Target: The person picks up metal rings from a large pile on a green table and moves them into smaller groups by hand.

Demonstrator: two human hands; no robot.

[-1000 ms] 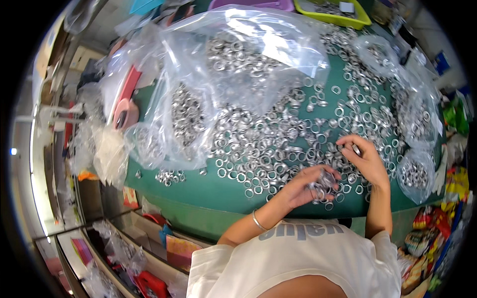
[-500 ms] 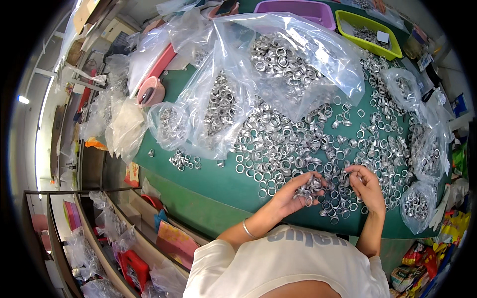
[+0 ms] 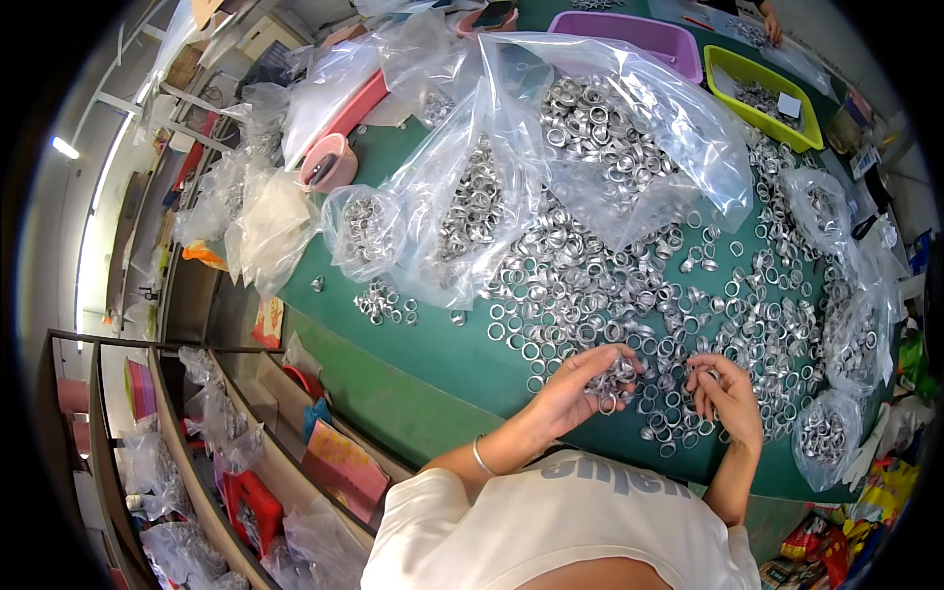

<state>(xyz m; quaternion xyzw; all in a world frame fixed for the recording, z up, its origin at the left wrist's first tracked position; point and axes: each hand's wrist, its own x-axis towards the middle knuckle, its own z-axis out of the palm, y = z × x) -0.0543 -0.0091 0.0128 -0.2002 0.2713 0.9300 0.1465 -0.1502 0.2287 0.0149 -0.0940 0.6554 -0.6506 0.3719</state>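
Left hand (image 3: 580,385) is cupped and closed round a small bunch of silver metal rings (image 3: 618,379), fingers curled over them, palm partly up, thin bracelet (image 3: 479,458) on the wrist. Right hand (image 3: 726,393) sits just beside it, fingers bent and pinched together over the ring pile; looks like it grips a ring or two at the fingertips, but too small to be sure. Both hands hover at the near edge of the green worktop (image 3: 433,344), right over the loose heap of rings (image 3: 629,295) that spreads across its middle.

Behind the heap: a big clear plastic bag (image 3: 629,128) lying open with more rings inside, a second long clear bag (image 3: 472,206) left of it, and a small knotted bag of rings (image 3: 359,226) further left. A little loose cluster of rings (image 3: 385,305) lies apart near the left edge of the worktop. Along the right edge, several small filled bags (image 3: 826,433) stacked one after another.

Far end: purple tray (image 3: 629,34), yellow-green tray (image 3: 767,93) with parts in it, another person's hand (image 3: 772,25) at the top rim. Pink tape dispenser (image 3: 329,162) at upper left. Shelving (image 3: 197,462) with bagged stock below left of the worktop
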